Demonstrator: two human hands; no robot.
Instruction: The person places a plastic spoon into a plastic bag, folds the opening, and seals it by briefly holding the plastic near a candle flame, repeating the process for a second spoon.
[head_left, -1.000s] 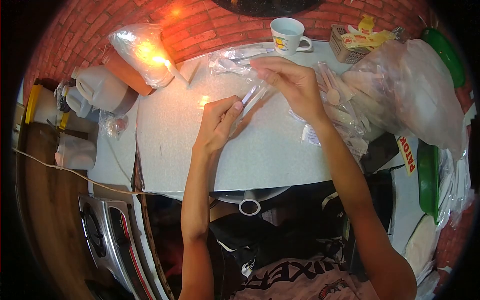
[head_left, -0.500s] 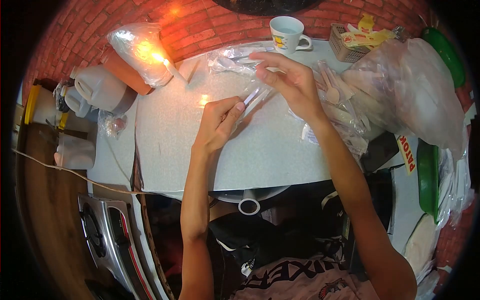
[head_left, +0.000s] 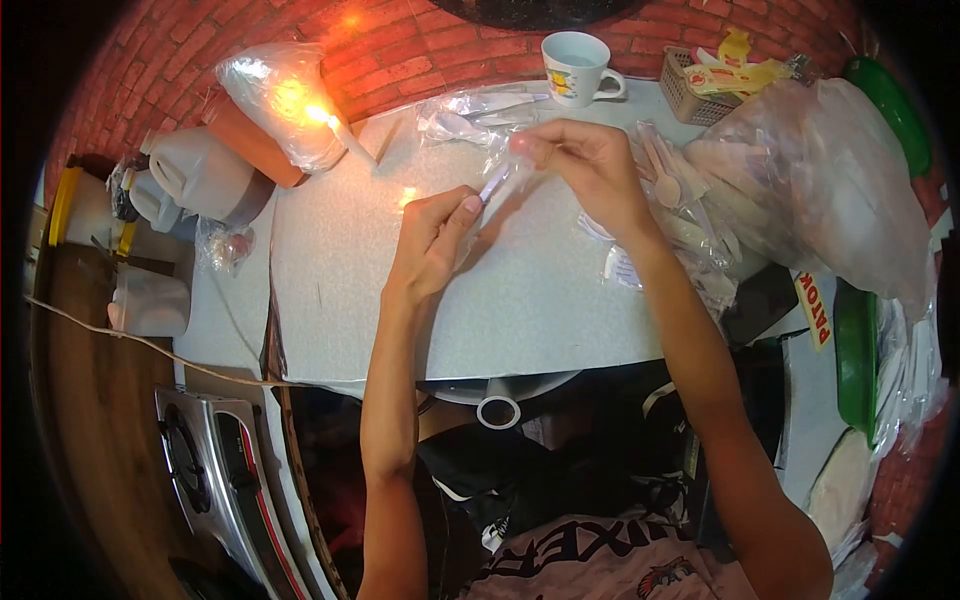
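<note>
A slim clear plastic packet [head_left: 497,186] with light-coloured utensils inside slants over the white tabletop. My left hand [head_left: 432,238] is closed round its lower end. At its upper end, the thumb and fingers of my right hand [head_left: 590,170] are pinched together on the plastic. Beyond my hands, more wrapped utensils [head_left: 455,125] lie at the back of the table. A lit candle [head_left: 345,138] leans to the left of them. Wrapped spoons and forks [head_left: 668,185] are piled just right of my right wrist.
A cup [head_left: 575,72] stands at the back beside a small basket [head_left: 688,95]. Large plastic bags [head_left: 830,180] fill the right side. Jugs [head_left: 215,175] and a clear bag [head_left: 270,90] stand at left, with a stove [head_left: 215,480] below.
My right hand has closed from a spread pose and come down onto the upper end of the packet. My left hand has shifted slightly to the left and still holds the lower end.
</note>
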